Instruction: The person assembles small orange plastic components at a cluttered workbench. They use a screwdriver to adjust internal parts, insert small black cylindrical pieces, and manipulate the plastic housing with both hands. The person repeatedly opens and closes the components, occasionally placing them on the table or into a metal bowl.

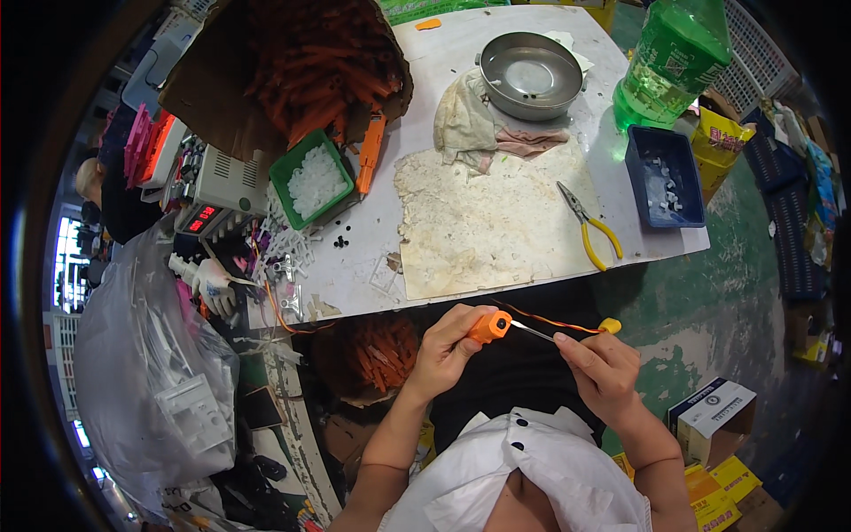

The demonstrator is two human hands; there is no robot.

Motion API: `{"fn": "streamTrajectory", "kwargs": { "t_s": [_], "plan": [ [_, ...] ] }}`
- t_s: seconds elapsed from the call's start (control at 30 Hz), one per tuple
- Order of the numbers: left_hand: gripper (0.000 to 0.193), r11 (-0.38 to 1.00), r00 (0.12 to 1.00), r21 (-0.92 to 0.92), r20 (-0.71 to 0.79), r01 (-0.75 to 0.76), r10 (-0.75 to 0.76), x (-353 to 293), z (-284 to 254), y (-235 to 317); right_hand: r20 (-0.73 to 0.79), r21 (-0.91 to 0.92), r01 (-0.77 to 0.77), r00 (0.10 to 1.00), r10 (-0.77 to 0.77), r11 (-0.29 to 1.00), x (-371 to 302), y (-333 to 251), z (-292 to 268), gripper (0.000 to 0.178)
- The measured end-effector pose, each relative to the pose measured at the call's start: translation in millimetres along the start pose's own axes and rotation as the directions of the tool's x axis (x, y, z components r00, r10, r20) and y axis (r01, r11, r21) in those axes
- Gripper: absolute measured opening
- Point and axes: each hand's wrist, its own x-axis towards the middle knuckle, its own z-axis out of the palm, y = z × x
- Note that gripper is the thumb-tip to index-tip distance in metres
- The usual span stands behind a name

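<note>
White worktable littered on its left side. Left hand grasps an orange part off the near edge; right hand pinches a thin metal rod, tip by the part's end. Advised: part braced, rod aligned. Pliers lie beyond.

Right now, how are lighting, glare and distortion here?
Head view: the window at far left is blown out white, the orange parts under the table are dim; head view again: the picture bows toward a black rim, yet the orange piece looks fairly sharp.
</note>
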Motion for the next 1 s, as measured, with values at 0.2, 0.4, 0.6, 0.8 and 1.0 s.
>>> {"fn": "streamTrajectory", "kwargs": {
  "t_s": [0.2,0.4,0.6,0.8,1.0],
  "plan": [
    [0.035,0.994,0.999,0.112,0.054,-0.013,0.007,1,-3,10,0.005,-0.059,0.009,1.000,-0.009,0.998,-7,0,-1,0.042],
    [0.033,0.985,0.998,0.172,0.055,-0.024,0.015,1,-4,14,0.057,0.172,-0.227,0.974,0.220,0.959,-13,-2,6,0.036],
    [0.032,0.959,0.997,0.273,0.044,-0.077,0.067,2,-1,17,0.064,0.157,-0.225,0.974,0.217,0.962,-15,0,5,0.030],
    [0.033,0.974,0.999,0.225,0.028,-0.038,0.033,2,-1,16,0.114,0.261,-0.318,0.948,0.298,0.911,-10,-1,4,0.034],
    [0.039,0.996,0.998,0.062,0.005,0.062,-0.062,-2,4,9,0.033,0.082,-0.118,0.993,0.116,0.990,-12,0,5,0.039]
  ]
}}
